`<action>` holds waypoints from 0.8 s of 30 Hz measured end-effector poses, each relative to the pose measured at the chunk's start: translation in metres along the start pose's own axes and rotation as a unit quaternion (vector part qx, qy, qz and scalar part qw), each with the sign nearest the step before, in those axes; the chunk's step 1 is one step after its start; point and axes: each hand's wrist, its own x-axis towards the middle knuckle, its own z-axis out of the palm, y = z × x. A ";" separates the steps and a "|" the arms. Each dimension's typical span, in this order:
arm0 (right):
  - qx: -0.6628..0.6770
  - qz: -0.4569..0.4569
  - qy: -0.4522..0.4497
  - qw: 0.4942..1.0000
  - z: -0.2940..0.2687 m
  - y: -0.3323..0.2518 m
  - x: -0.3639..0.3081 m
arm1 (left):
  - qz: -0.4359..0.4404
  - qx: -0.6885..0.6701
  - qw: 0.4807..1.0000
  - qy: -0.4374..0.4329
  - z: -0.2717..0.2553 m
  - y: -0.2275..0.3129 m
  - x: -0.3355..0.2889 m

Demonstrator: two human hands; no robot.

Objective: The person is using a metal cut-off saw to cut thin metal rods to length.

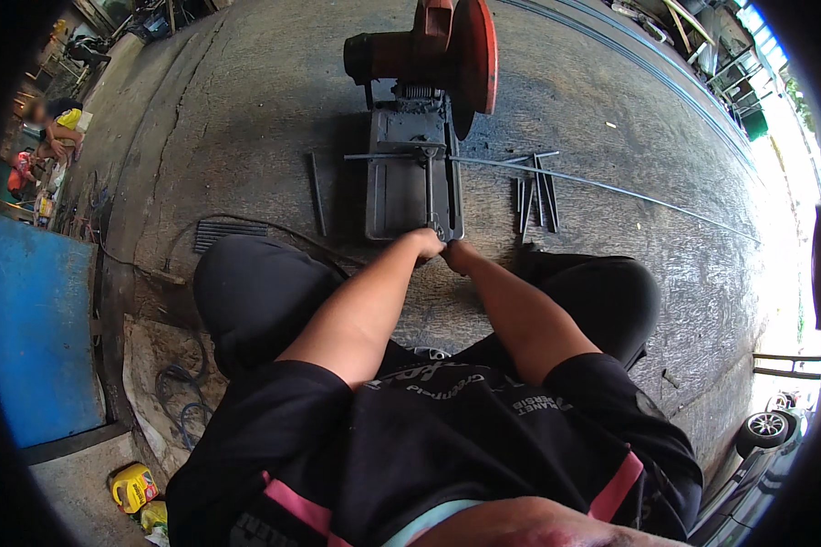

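Note:
In front of me on the floor stands a red and black chop saw, its cutting head raised over a grey base. A long thin metal bar lies across the base, held in the vise, and stretches far out to the right. At the base's near end, the vise screw runs toward me to its crank handle. My left hand is closed around that handle. Right beside it, my right hand is closed at the same handle; its fingertips are partly hidden.
Several cut metal pieces lie right of the saw, and a single bar lies left. Short rods are lined up by my left knee, near a cable. Two people sit far left, beyond a blue panel.

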 end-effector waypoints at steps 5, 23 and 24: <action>0.082 0.023 -0.014 0.996 0.006 0.002 0.008 | 0.029 0.077 0.994 0.079 0.013 -0.015 0.017; -0.221 0.012 -0.289 0.931 0.015 0.040 0.025 | 0.040 0.261 0.964 0.015 0.064 -0.010 -0.001; -0.220 0.002 -0.289 0.932 0.013 0.038 0.023 | 0.040 0.259 0.965 0.017 0.060 -0.009 -0.007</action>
